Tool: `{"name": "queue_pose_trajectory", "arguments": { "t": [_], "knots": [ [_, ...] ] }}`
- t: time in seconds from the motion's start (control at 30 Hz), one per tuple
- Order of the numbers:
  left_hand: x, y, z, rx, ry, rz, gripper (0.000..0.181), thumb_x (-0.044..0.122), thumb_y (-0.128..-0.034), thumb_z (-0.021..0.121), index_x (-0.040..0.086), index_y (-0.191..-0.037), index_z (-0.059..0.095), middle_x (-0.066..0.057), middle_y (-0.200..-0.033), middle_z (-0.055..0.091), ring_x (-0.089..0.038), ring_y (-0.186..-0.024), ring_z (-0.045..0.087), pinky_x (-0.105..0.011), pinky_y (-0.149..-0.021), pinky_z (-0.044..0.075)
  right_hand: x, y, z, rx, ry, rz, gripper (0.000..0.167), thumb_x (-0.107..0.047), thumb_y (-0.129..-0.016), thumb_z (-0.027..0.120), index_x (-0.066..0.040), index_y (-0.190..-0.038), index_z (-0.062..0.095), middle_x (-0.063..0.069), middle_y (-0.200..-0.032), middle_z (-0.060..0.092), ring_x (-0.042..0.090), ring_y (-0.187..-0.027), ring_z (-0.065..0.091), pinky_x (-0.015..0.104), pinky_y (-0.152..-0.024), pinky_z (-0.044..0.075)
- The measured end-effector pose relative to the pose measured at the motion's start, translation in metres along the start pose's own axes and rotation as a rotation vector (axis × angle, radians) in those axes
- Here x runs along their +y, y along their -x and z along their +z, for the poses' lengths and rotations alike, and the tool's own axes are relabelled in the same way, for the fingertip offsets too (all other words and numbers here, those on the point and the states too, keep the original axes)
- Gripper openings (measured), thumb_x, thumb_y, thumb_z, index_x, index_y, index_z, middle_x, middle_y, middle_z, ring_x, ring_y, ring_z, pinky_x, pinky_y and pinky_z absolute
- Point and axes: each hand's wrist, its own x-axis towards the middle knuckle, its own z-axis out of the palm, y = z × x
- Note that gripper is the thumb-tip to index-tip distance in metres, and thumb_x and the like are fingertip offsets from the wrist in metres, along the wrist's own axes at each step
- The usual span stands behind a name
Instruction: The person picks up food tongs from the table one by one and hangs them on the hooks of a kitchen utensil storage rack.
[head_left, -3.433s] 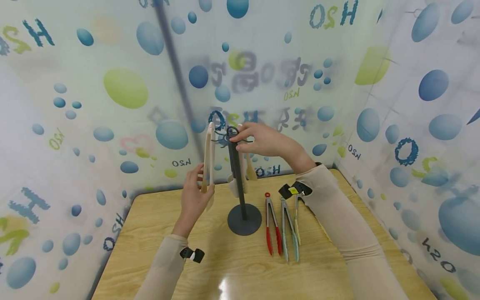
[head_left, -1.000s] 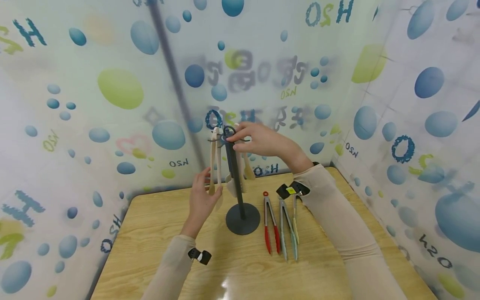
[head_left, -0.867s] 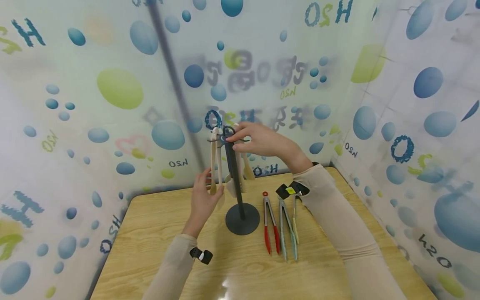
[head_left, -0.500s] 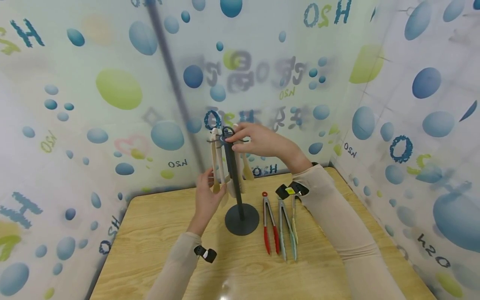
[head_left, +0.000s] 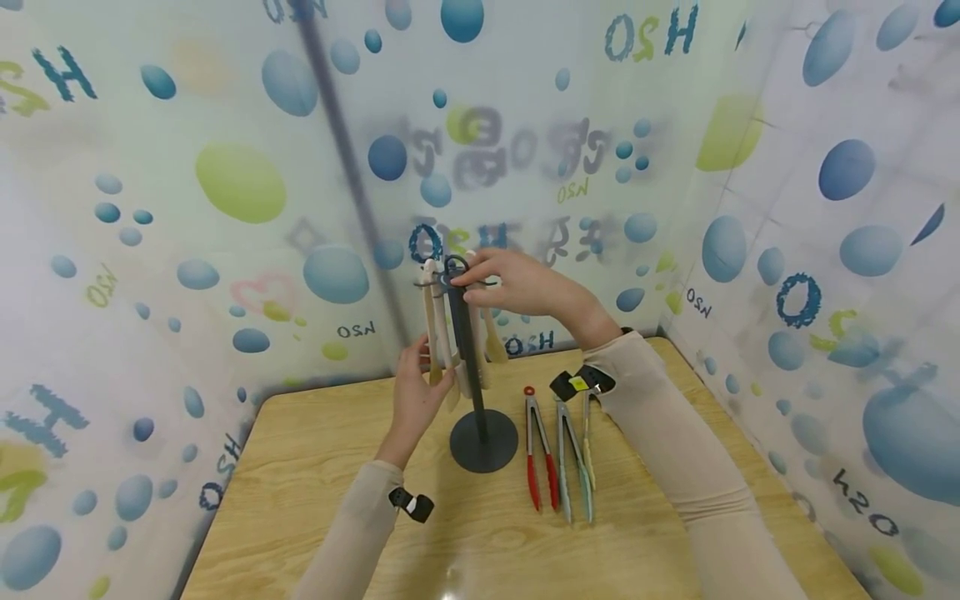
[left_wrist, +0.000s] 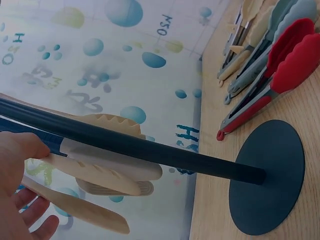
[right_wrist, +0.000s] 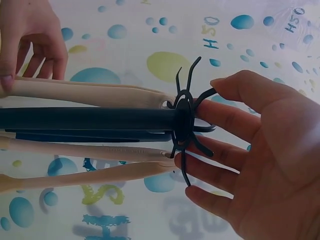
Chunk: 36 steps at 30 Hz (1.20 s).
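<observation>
A dark utensil stand with a round base (head_left: 483, 457) stands upright on the table, a ring of hooks (right_wrist: 184, 120) at its top. Cream tongs (head_left: 443, 329) hang at its left side, their top loop at a hook. My left hand (head_left: 415, 402) holds the tongs low down, thumb on one arm (left_wrist: 95, 175) and fingers by the other. At the stand's top, my right hand (head_left: 517, 285) pinches the hooks between thumb and fingers. Several cream utensils, one a slotted turner with a ridged edge, hang behind the pole (left_wrist: 150, 150); they are partly hidden.
Right of the base, red-tipped tongs (head_left: 533, 483), teal tongs (head_left: 584, 487) and pale yellow tongs (head_left: 588, 454) lie on the wooden table (head_left: 315, 467). My right sleeve (head_left: 682, 442) passes over the table's right side. Printed curtains (head_left: 247, 179) surround the table.
My left hand has carried the cream tongs rightward, from beside the stand to its hooks, and then a little closer to the pole. My right hand stays at the stand's top.
</observation>
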Motion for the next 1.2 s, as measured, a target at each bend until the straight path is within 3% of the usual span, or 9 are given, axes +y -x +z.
{"name": "queue_pose_trajectory", "arguments": {
  "t": [0.17,0.37,0.5,0.63,0.73,0.87,1.07,1.2],
  "knots": [
    [0.0,-0.002,-0.006,-0.022,-0.022,0.012,0.072,0.014,-0.0839,0.078,0.003,-0.145,0.041,-0.021,-0.125,0.054,-0.04,-0.113,0.059,-0.05,-0.095,0.051,-0.001,0.002,0.0,0.005,-0.01,0.001,0.04,-0.033,-0.102,0.054,-0.021,-0.139,0.058,0.009,-0.158,0.037,0.029,-0.146,0.036,0.05,-0.115,0.036],
    [0.01,-0.01,-0.021,0.008,0.023,0.095,0.074,0.014,-0.0831,0.078,0.003,-0.146,0.04,-0.023,-0.129,0.051,-0.04,-0.119,0.054,-0.054,-0.101,0.047,0.0,0.001,-0.001,0.027,-0.074,0.011,0.043,-0.032,-0.101,0.056,-0.013,-0.139,0.05,0.008,-0.147,0.05,0.026,-0.14,0.044,0.046,-0.113,0.04],
    [0.031,-0.021,-0.04,0.029,0.086,0.183,0.068,0.015,-0.0883,0.073,0.007,-0.147,0.04,-0.022,-0.133,0.049,-0.038,-0.125,0.049,-0.055,-0.106,0.041,0.002,0.0,-0.001,0.048,-0.099,0.02,0.047,-0.033,-0.099,0.059,-0.01,-0.137,0.044,0.008,-0.141,0.052,0.025,-0.138,0.047,0.045,-0.113,0.04],
    [0.059,-0.037,-0.059,0.078,0.132,0.326,0.057,0.013,-0.092,0.066,0.006,-0.145,0.046,-0.019,-0.137,0.05,-0.035,-0.127,0.047,-0.053,-0.106,0.038,0.002,0.0,0.0,0.059,-0.118,0.035,0.052,-0.035,-0.098,0.061,-0.011,-0.138,0.04,0.009,-0.143,0.05,0.024,-0.138,0.047,0.045,-0.112,0.041],
    [0.082,-0.051,-0.07,0.088,0.095,0.426,0.052,0.014,-0.0948,0.061,0.007,-0.144,0.048,-0.017,-0.14,0.049,-0.033,-0.13,0.046,-0.054,-0.107,0.037,0.003,0.0,0.0,0.062,-0.133,0.043,0.055,-0.036,-0.097,0.062,-0.012,-0.141,0.037,0.01,-0.146,0.049,0.024,-0.139,0.046,0.045,-0.111,0.042],
    [0.106,-0.065,-0.078,-0.011,0.001,0.474,0.049,0.019,-0.1013,0.053,0.011,-0.149,0.045,-0.016,-0.149,0.041,-0.032,-0.139,0.039,-0.055,-0.113,0.034,0.005,0.0,0.001,0.063,-0.14,0.04,0.057,-0.037,-0.097,0.062,-0.013,-0.143,0.036,0.01,-0.147,0.048,0.024,-0.139,0.047,0.046,-0.112,0.041],
    [0.12,-0.077,-0.082,-0.25,-0.092,0.389,0.052,0.031,-0.1053,0.046,0.014,-0.153,0.037,-0.009,-0.163,0.022,-0.032,-0.149,0.029,-0.058,-0.113,0.035,0.006,0.0,0.002,0.056,-0.137,0.036,0.06,-0.037,-0.098,0.061,-0.013,-0.145,0.035,0.01,-0.149,0.046,0.023,-0.14,0.045,0.046,-0.113,0.04],
    [0.122,-0.083,-0.084,-0.341,-0.133,0.361,0.054,0.035,-0.1054,0.045,0.013,-0.154,0.036,-0.01,-0.164,0.017,-0.035,-0.151,0.023,-0.062,-0.112,0.034,0.009,-0.001,0.002,0.054,-0.138,0.021,0.061,-0.039,-0.098,0.061,-0.012,-0.145,0.034,0.01,-0.15,0.045,0.023,-0.142,0.044,0.046,-0.113,0.04]
  ]
}}
